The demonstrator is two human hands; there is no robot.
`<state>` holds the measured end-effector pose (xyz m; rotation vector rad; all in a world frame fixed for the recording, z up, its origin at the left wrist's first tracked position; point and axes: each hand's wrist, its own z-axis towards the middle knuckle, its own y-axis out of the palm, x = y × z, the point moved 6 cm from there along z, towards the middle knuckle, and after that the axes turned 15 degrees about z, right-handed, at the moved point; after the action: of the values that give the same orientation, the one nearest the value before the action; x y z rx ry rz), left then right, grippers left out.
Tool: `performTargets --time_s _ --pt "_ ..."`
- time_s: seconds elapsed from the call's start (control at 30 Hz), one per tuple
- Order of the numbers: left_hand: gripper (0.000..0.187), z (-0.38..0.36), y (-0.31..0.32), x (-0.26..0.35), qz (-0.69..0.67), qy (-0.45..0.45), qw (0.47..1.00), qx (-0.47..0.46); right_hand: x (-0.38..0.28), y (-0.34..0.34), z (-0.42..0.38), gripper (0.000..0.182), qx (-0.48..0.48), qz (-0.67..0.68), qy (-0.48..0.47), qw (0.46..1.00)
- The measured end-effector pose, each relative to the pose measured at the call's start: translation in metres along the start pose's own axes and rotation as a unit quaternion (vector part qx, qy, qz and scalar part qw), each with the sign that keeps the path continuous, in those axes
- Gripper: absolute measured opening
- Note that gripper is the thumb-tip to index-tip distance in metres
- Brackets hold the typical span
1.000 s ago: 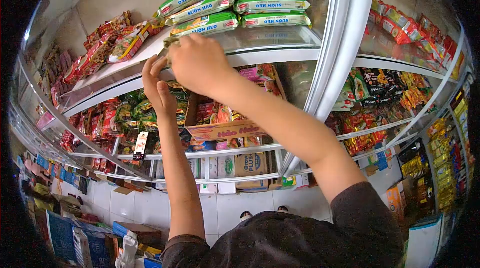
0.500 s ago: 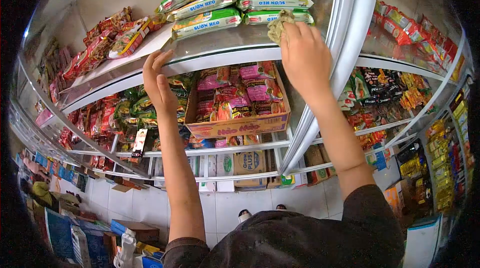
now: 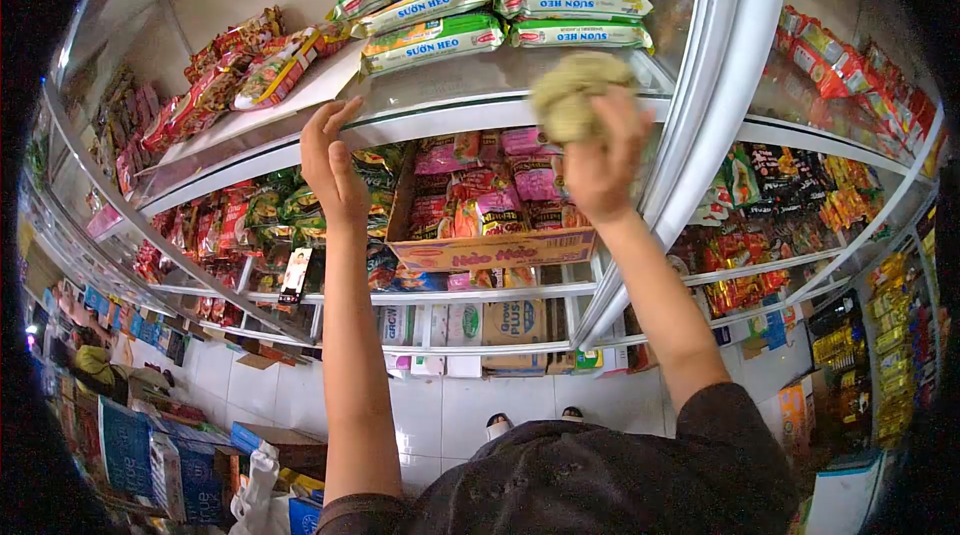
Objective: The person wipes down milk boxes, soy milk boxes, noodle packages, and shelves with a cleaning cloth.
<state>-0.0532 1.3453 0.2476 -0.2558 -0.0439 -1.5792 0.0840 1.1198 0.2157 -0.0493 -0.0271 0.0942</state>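
Note:
In my right hand (image 3: 605,170) is a crumpled yellow-green cloth (image 3: 568,103), blurred by motion, over the white front rail (image 3: 440,119) of the glass shelf. My left hand (image 3: 335,175) rests at the same rail further left, fingers apart and holding nothing. Behind the rail, green-and-white noodle packets (image 3: 432,45) lie stacked in two columns on the glass. Below, between my forearms, an open cardboard box (image 3: 490,253) holds several pink noodle packets (image 3: 500,210).
A white upright post (image 3: 735,35) stands just right of my right hand. Red snack packets (image 3: 205,100) lie on the upper shelf at left. A phone-like object (image 3: 296,275) leans on the lower rail. Cartons and bottles crowd the tiled floor (image 3: 415,415) at lower left.
My right hand has pulled the cloth back from beside the green packets to the front rail. The left hand keeps its place at the rail, while the view has shifted slightly.

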Motion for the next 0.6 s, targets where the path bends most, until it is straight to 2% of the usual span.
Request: performTargets --time_s 0.07,0.1,0.17,0.23,0.27,0.3,0.37,0.4,0.43,0.47,0.5,0.53,0.57,0.6 --pt "0.067 -0.003 0.003 -0.005 -0.002 -0.023 0.999 0.031 0.000 -0.021 -0.006 0.034 0.071 -0.157 -0.030 0.985" --pt "0.067 -0.003 0.006 -0.005 -0.003 -0.026 0.999 0.029 -0.001 -0.014 -0.008 0.034 0.067 -0.157 -0.028 0.985" --pt "0.066 -0.002 0.004 -0.001 0.002 -0.030 0.998 0.054 -0.002 0.006 -0.012 0.028 0.171 -0.106 0.023 0.979" --pt "0.064 0.000 0.001 0.005 0.033 -0.035 0.998 0.040 -0.009 0.039 -0.015 0.033 0.157 -0.057 -0.032 0.985" --pt "0.060 0.000 0.001 0.005 0.014 -0.025 0.998 0.050 -0.009 0.057 -0.020 0.035 0.114 -0.033 -0.012 0.993" --pt "0.056 0.001 0.000 0.005 -0.005 -0.015 0.998 0.059 -0.023 0.063 -0.012 0.039 0.084 0.009 -0.039 0.996" --pt "0.056 0.001 0.001 0.005 -0.005 -0.019 0.999 0.051 -0.022 0.078 -0.023 0.044 -0.010 -0.026 -0.093 0.995" --pt "0.055 0.001 0.001 0.006 -0.006 -0.014 0.998 0.055 -0.022 0.060 -0.009 0.045 -0.007 0.056 -0.066 0.996" --pt "0.055 0.001 0.000 0.005 -0.006 -0.010 0.998 0.061 -0.009 0.050 -0.013 0.042 -0.007 0.053 -0.038 0.998" --pt "0.053 0.001 0.000 0.003 0.000 -0.006 0.998 0.059 0.001 0.033 -0.018 0.040 0.010 -0.023 -0.038 0.999" --pt "0.046 -0.001 0.001 0.004 -0.018 -0.005 0.998 0.058 0.006 0.015 -0.017 0.040 0.075 -0.013 0.003 0.997" --pt "0.040 0.000 0.000 0.005 0.023 0.030 0.997 0.068 0.012 0.004 -0.019 0.035 0.142 -0.003 0.022 0.990" --pt "0.033 0.000 0.000 0.005 0.066 0.062 0.993 0.076 0.003 0.001 -0.018 0.033 0.110 -0.099 -0.030 0.989" --pt "0.031 0.000 0.002 0.001 0.071 0.051 0.993 0.082 -0.003 0.004 -0.017 0.029 0.134 -0.080 -0.017 0.988"
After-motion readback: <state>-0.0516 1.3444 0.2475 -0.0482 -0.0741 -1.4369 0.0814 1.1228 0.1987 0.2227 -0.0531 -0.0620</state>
